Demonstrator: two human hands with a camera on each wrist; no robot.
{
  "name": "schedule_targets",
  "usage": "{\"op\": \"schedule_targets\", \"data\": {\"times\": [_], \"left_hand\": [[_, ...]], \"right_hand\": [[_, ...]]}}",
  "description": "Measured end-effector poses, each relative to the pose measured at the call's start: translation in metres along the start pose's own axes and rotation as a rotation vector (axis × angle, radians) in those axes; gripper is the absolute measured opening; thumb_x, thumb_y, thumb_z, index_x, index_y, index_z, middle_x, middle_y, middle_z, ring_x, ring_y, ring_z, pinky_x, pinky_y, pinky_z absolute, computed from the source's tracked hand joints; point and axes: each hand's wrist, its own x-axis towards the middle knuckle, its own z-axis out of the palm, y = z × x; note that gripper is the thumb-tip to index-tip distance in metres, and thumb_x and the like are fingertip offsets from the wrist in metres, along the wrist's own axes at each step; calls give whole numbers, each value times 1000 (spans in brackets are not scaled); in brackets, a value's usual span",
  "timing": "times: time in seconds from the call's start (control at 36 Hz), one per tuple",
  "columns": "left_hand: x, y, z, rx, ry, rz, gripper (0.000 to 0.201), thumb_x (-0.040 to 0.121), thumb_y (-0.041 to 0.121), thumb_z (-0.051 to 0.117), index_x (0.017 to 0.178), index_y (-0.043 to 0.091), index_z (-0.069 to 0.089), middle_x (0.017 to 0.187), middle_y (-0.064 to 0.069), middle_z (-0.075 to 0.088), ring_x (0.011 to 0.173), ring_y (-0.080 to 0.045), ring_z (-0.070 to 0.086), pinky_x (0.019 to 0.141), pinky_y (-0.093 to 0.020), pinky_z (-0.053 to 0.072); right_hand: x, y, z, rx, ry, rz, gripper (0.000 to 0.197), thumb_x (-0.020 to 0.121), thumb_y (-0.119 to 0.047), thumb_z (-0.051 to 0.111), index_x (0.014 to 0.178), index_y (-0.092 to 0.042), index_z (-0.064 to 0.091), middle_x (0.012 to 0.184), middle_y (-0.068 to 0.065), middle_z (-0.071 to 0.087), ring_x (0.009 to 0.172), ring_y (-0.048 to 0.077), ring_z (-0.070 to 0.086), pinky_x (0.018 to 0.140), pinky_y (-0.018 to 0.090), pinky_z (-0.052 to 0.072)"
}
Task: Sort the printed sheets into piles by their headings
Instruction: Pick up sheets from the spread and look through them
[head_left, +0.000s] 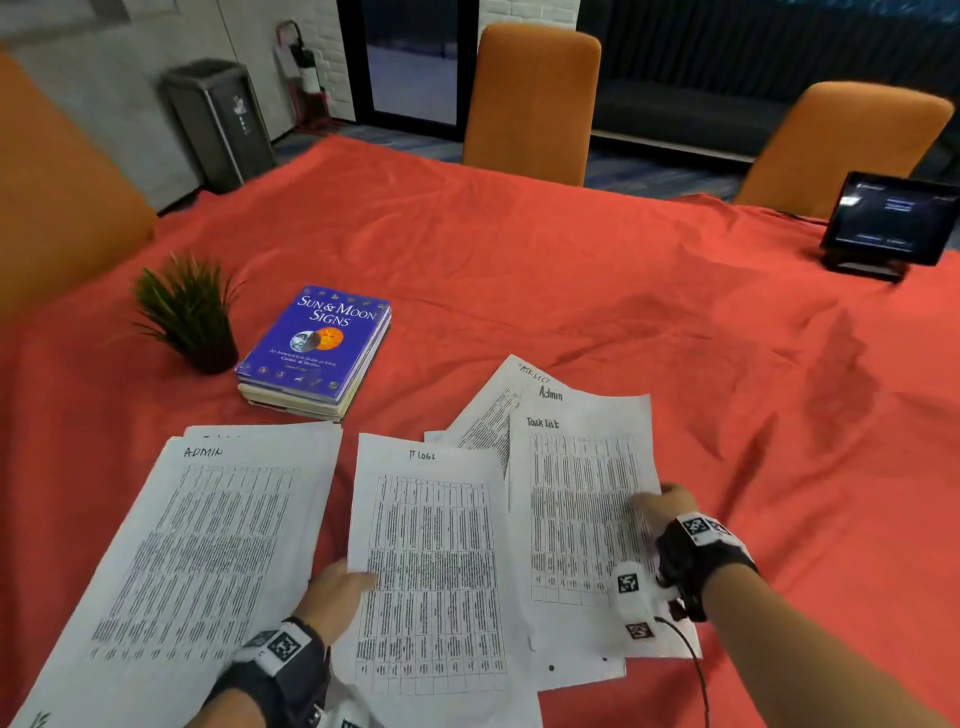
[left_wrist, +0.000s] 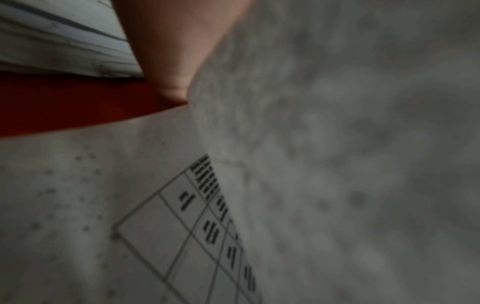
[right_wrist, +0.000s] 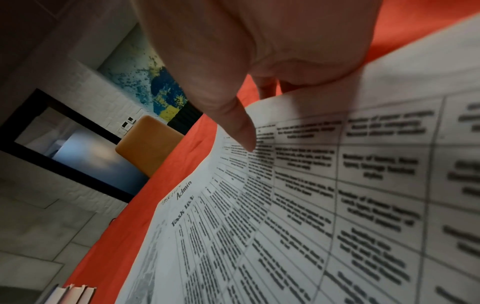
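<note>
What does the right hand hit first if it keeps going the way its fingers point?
The right hand points left across the Task List sheet it pinches. Continuing, it would likely slide over that sheet and meet the IT Logs sheet beside it first; height above the paper is unclear.

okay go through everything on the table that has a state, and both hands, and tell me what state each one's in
ADMIN sheet: flat on its pile.
IT Logs sheet: left edge held by left hand.
Task List sheet: right edge pinched by right hand.
Book: closed.
Tablet: screen on.
</note>
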Motion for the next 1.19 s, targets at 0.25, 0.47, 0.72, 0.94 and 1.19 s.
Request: {"op": "schedule_targets", "data": {"times": [0.25, 0.47, 0.72, 0.94, 1.19], "left_hand": [[3, 0, -13, -13, 56, 15, 18, 92, 13, 52, 108, 15, 61, 109, -6, 65, 106, -27, 60, 100, -38, 42], [0, 14, -34, -176, 228, 132, 17, 85, 16, 53, 80, 4, 65, 86, -13, 65, 88, -33, 60, 83, -39, 44], [6, 35, -40, -405, 256, 129, 16, 80, 23, 59, 75, 9, 65, 77, -14, 59, 71, -27, 54, 66, -32, 38], [6, 51, -11, -434, 111, 127, 15, 91, 11, 51, 87, 6, 65, 81, -8, 70, 77, -21, 63, 67, -28, 42], [18, 22, -24, -335, 157, 28, 44, 82, -3, 63, 121, 12, 50, 108, -12, 65, 94, -30, 65, 86, -45, 52]], "right_hand": [[8, 4, 4, 144, 76, 41, 31, 86, -11, 58, 114, 2, 64, 82, 13, 67, 66, 27, 62, 61, 30, 51], [7, -4, 19, 188, 120, -49, 34, 87, -14, 57, 115, 5, 63, 106, 23, 69, 92, 36, 66, 91, 43, 53], [-65, -45, 19, 306, -139, -523, 13, 96, -14, 55, 101, -8, 66, 84, 7, 74, 69, 16, 71, 59, 29, 58], [-110, -41, 58, 324, -484, -513, 14, 98, -14, 54, 97, -7, 66, 78, 6, 73, 63, 13, 67, 57, 25, 54], [-114, -18, 89, 241, -511, -362, 13, 97, -24, 54, 99, -15, 62, 77, -2, 66, 65, 15, 60, 57, 25, 50]]}}
